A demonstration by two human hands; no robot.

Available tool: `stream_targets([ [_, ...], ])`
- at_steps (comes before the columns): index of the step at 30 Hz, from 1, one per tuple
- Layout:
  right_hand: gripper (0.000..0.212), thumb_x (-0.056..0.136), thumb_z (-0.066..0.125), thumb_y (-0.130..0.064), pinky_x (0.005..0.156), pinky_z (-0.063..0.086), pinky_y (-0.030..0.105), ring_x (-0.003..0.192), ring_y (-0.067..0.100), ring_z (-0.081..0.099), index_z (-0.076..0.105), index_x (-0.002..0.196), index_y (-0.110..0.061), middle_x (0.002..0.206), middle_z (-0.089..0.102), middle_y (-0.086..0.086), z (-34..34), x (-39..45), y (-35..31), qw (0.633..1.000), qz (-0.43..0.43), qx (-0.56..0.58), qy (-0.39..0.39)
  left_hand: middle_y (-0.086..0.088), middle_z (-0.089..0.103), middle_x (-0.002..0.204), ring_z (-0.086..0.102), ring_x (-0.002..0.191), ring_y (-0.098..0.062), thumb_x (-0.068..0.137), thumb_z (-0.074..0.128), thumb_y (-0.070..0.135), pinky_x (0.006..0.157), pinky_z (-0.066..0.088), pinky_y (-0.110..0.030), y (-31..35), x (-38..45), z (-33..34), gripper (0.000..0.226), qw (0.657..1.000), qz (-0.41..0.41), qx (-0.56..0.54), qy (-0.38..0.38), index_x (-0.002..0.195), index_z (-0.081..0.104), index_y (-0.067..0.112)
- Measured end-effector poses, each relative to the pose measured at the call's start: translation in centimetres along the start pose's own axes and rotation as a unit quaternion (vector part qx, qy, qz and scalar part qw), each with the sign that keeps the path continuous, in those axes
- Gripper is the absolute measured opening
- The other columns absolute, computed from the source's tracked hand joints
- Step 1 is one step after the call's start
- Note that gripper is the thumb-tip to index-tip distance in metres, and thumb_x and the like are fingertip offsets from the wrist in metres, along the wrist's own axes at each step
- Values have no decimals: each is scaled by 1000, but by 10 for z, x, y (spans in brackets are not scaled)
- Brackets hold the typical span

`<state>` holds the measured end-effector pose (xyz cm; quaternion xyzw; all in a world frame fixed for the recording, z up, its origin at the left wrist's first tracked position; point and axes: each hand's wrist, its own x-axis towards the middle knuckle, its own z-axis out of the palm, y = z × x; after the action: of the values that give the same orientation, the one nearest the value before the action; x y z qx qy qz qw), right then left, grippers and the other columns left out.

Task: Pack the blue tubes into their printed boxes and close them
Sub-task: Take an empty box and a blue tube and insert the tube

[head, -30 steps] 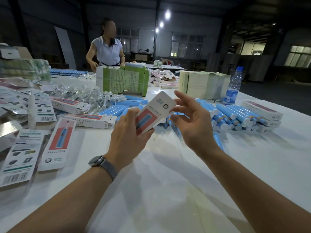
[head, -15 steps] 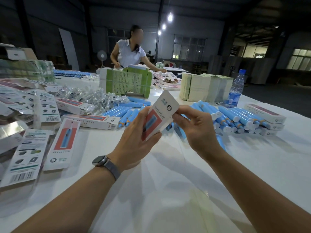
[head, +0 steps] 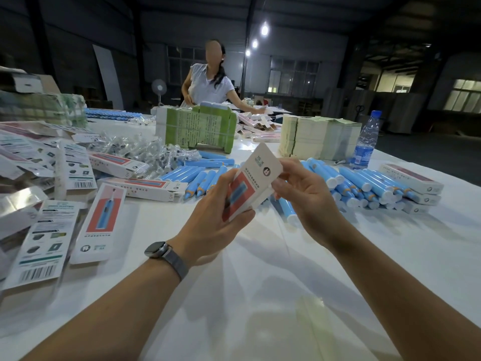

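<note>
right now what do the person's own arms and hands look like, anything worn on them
Both forearms are bare, with no sleeves or gloves in view. The left hand side carries a dark rounded-square smartwatch with a grey mesh metal band on the wrist. The right hand and its wrist wear nothing visible.

The hall is lying in dim light, its walls and roof sinking into near-black. Three ceiling lamps (head: 264, 30) are burning as small blown-out spots, and the far windows (head: 294, 76) are glowing pale. The white table (head: 260, 295) is catching most of the brightness, and soft, spreading shadows are falling across it under the forearms. Glare is flashing off the foil sheets (head: 18, 204) at the left edge. The wide lens is bowing lines near the borders, and the flat cartons (head: 39, 246) at lower left are smearing slightly.
</note>
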<state>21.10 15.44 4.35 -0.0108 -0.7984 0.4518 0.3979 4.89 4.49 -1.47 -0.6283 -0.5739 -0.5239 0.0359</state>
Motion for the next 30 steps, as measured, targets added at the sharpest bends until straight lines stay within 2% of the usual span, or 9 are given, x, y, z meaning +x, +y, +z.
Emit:
stream_targets([
  [3, 26, 94, 51, -27, 73, 51, 30, 92, 12, 59, 73, 99, -42, 102, 65, -5, 5, -2, 0, 1000, 8, 18, 4, 20, 53, 123, 57, 109, -7, 90, 63, 35, 85, 53, -24, 0, 1, 0, 57, 1000, 5, 3, 1, 136, 30, 39],
  [8, 26, 88, 54, -21, 75, 53, 41, 85, 16, 61, 66, 86, -43, 89, 72, -5, 12, -3, 2, 993, 41, 91, 58, 13, 56, 118, 59, 104, -21, 89, 65, 35, 84, 55, -45, 1, 2, 3, 59, 999, 13, 29, 11, 134, 29, 44],
  [11, 21, 88, 61, -16, 69, 55, 34, 78, 22, 61, 63, 81, -36, 83, 71, 2, 14, -4, 1, 989, -20, 2, 144, 12, 56, 117, 59, 101, -21, 87, 64, 40, 81, 56, -45, 0, 3, 5, 58, 998, 9, 62, 26, 132, 28, 45],
  [13, 23, 90, 65, -7, 69, 57, 30, 80, 20, 62, 62, 87, -30, 83, 70, -5, 14, -6, 3, 979, -71, -75, 175, 11, 55, 117, 57, 97, -18, 87, 64, 41, 79, 56, -42, -4, 3, 6, 60, 994, 10, 106, 37, 135, 29, 41],
  [17, 45, 91, 57, -4, 70, 60, 39, 91, 18, 61, 52, 113, -43, 91, 61, -14, 18, -9, 7, 967, -104, -147, 180, 2, 55, 117, 52, 94, -20, 87, 66, 38, 76, 53, -39, -6, 1, 6, 63, 982, 24, 179, 61, 139, 32, 30],
  [22, 43, 86, 57, 9, 71, 57, 21, 97, 7, 56, 61, 125, -9, 108, 54, -3, 21, -10, 16, 938, -165, -269, 145, -2, 57, 116, 52, 95, -25, 86, 70, 29, 76, 52, -44, -6, 2, 4, 62, 974, 12, 210, 85, 137, 37, 24],
  [24, 46, 87, 58, 2, 73, 55, 16, 95, 4, 55, 58, 131, -11, 110, 52, -1, 23, -9, 18, 940, -158, -269, 137, -4, 57, 116, 52, 95, -25, 86, 72, 27, 75, 53, -45, -7, 2, 3, 63, 972, 3, 220, 86, 139, 37, 22],
  [28, 65, 93, 59, -24, 69, 57, 20, 100, 0, 53, 31, 151, -34, 109, 41, -16, 24, -8, 21, 945, -96, -286, 124, -5, 57, 114, 53, 94, -27, 85, 73, 27, 74, 54, -47, -5, 1, 4, 67, 967, 4, 238, 86, 139, 34, 26],
  [30, 64, 95, 56, -31, 69, 59, 24, 104, -7, 50, 27, 152, -37, 107, 40, -18, 22, -7, 22, 942, -73, -304, 126, -5, 57, 114, 53, 94, -28, 85, 74, 27, 74, 54, -48, -4, 1, 5, 70, 965, 7, 248, 85, 138, 30, 30],
])
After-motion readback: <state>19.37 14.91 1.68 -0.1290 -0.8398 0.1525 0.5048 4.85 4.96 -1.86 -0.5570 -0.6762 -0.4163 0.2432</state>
